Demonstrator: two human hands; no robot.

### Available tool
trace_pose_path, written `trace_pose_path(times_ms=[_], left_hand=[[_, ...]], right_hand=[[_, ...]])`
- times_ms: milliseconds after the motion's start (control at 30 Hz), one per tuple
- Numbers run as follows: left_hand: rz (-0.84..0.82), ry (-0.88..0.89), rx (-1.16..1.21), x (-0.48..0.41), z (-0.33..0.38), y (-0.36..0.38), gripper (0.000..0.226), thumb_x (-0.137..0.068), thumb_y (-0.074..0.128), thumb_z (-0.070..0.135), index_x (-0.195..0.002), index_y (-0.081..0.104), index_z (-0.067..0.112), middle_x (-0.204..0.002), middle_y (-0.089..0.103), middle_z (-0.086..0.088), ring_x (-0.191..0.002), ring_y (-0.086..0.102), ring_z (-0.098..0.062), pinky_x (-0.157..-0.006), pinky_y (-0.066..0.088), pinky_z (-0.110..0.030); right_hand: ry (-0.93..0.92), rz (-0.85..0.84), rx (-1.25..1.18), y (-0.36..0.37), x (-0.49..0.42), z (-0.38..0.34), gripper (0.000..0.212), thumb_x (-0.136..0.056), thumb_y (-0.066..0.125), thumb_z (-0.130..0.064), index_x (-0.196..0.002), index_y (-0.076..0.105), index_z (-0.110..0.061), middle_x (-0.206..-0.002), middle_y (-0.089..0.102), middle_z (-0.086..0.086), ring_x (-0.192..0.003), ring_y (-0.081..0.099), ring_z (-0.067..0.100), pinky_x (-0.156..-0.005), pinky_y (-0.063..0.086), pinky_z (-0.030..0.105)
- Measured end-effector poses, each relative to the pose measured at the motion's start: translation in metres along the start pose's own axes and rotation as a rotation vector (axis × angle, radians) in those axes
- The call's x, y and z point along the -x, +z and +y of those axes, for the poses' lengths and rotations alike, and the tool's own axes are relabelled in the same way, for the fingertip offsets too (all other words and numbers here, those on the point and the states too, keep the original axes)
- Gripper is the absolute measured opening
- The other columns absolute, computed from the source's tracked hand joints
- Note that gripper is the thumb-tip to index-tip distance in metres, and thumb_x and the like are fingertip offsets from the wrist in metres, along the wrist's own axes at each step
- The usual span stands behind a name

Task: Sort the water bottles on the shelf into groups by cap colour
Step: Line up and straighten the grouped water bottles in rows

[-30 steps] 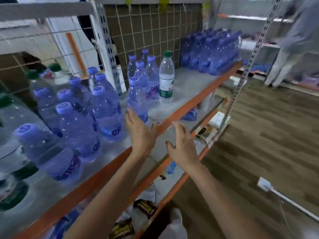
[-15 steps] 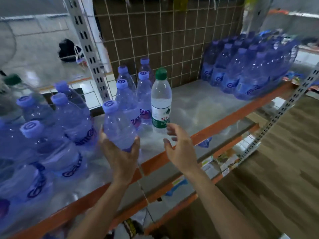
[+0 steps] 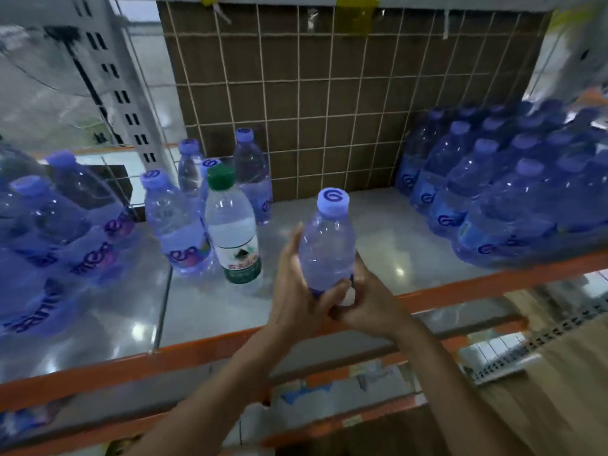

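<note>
Half a second earlier the left hand (image 3: 296, 291) alone had gripped the purple-capped bottle (image 3: 329, 245) left of the green-capped bottle (image 3: 233, 232) while the right hand (image 3: 371, 304) hung released. By this moment it stood upright right of the green-capped one, near the orange front edge of the shelf (image 3: 460, 286), both hands grasping its lower body. Its clear ribbed plastic was violet-tinted and its round cap bore a swirl; fingers hid whether its base touched the glossy grey surface.
</note>
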State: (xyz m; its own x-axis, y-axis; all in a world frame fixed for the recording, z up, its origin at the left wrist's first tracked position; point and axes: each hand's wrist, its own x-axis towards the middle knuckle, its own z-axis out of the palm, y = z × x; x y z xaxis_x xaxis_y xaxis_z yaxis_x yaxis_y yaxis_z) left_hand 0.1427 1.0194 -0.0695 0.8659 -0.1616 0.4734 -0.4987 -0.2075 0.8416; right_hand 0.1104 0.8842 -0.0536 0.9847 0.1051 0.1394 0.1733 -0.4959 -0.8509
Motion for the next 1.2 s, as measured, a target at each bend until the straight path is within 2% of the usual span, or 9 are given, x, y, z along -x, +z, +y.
trace_pose_path(times_ms=[100, 233, 367, 567, 700, 867, 967, 1100, 1200], left_hand=[[-0.101, -0.047, 0.048, -0.025, 0.006, 0.038, 0.071, -0.072, 0.075, 0.029, -0.129, 0.034, 0.026, -0.121, 0.047, 0.021, -0.11, 0.048, 0.015, -0.092, 0.039, -0.009], [-0.224, -0.15, -0.023, -0.062, 0.0, 0.075, 0.065, -0.071, 0.079, 0.029, -0.125, 0.043, 0.035, -0.119, 0.055, 0.013, -0.103, 0.057, 0.003, -0.087, 0.051, -0.022], [-0.331, -0.312, 0.003, -0.091, -0.017, 0.107, 0.062, -0.079, 0.072, 0.032, -0.133, 0.042, 0.027, -0.123, 0.055, 0.011, -0.103, 0.062, -0.01, -0.089, 0.052, -0.032], [-0.314, -0.363, -0.147, -0.139, -0.04, 0.135, 0.038, -0.088, 0.062, 0.03, -0.123, 0.051, 0.022, -0.111, 0.062, 0.006, -0.099, 0.062, -0.014, -0.087, 0.049, -0.031], [-0.319, -0.413, -0.018, -0.163, -0.058, 0.142, 0.033, -0.089, 0.062, 0.02, -0.115, 0.051, 0.035, -0.112, 0.065, 0.006, -0.106, 0.063, -0.015, -0.095, 0.049, -0.033], [-0.183, -0.456, 0.095, -0.18, -0.069, 0.164, 0.055, -0.086, 0.059, -0.003, -0.134, 0.04, 0.017, -0.119, 0.057, 0.0, -0.109, 0.059, -0.016, -0.095, 0.049, -0.031], [-0.09, -0.482, -0.009, -0.189, -0.077, 0.175, 0.051, -0.081, 0.067, 0.005, -0.126, 0.046, 0.019, -0.115, 0.062, -0.003, -0.104, 0.062, -0.019, -0.091, 0.052, -0.035], [0.024, -0.462, -0.201, -0.198, -0.078, 0.183, 0.038, -0.076, 0.075, 0.015, -0.11, 0.058, 0.012, -0.095, 0.06, 0.008, -0.079, 0.058, -0.005, -0.065, 0.042, -0.001], [0.062, -0.506, -0.243, -0.199, -0.082, 0.189, 0.054, -0.069, 0.079, 0.04, -0.114, 0.057, 0.019, -0.106, 0.063, 0.007, -0.088, 0.061, -0.009, -0.076, 0.052, -0.02]], right_hand=[[0.068, 0.089, -0.04, -0.038, -0.011, 0.023, 0.064, -0.067, 0.081, -0.012, -0.118, 0.043, -0.025, -0.1, 0.062, -0.015, -0.087, 0.062, -0.004, -0.07, 0.047, 0.009], [0.162, 0.375, -0.033, -0.057, -0.037, 0.055, 0.043, -0.077, 0.071, -0.009, -0.11, 0.044, -0.016, -0.087, 0.052, -0.016, -0.073, 0.054, -0.002, -0.059, 0.043, 0.003], [0.287, 0.622, 0.002, -0.062, -0.073, 0.085, 0.047, -0.08, 0.062, -0.013, -0.121, 0.042, -0.006, -0.114, 0.055, 0.017, -0.102, 0.056, 0.029, -0.091, 0.048, 0.031], [0.214, 0.546, -0.019, -0.072, -0.101, 0.107, 0.064, -0.075, 0.06, -0.037, -0.129, 0.037, -0.01, -0.126, 0.048, 0.015, -0.114, 0.052, 0.025, -0.096, 0.047, 0.039], [0.284, 0.543, 0.026, -0.087, -0.122, 0.123, 0.06, -0.077, 0.072, -0.014, -0.129, 0.043, -0.011, -0.129, 0.051, 0.011, -0.119, 0.049, 0.025, -0.101, 0.041, 0.035], [0.291, 0.548, 0.066, -0.094, -0.158, 0.132, 0.051, -0.084, 0.062, -0.01, -0.131, 0.044, -0.015, -0.129, 0.053, 0.006, -0.118, 0.051, 0.018, -0.101, 0.043, 0.034], [0.313, 0.616, 0.201, -0.096, -0.17, 0.14, 0.026, -0.096, 0.045, -0.02, -0.122, 0.049, -0.023, -0.118, 0.056, -0.002, -0.102, 0.053, -0.002, -0.085, 0.042, 0.014], [0.339, 0.608, 0.172, -0.098, -0.179, 0.136, 0.026, -0.098, 0.041, -0.023, -0.123, 0.048, -0.023, -0.12, 0.055, 0.002, -0.105, 0.052, 0.013, -0.084, 0.042, 0.031], [0.29, 0.603, 0.123, -0.094, -0.178, 0.14, 0.04, -0.096, 0.046, -0.032, -0.134, 0.043, -0.022, -0.134, 0.05, 0.004, -0.119, 0.051, 0.018, -0.1, 0.042, 0.036]])
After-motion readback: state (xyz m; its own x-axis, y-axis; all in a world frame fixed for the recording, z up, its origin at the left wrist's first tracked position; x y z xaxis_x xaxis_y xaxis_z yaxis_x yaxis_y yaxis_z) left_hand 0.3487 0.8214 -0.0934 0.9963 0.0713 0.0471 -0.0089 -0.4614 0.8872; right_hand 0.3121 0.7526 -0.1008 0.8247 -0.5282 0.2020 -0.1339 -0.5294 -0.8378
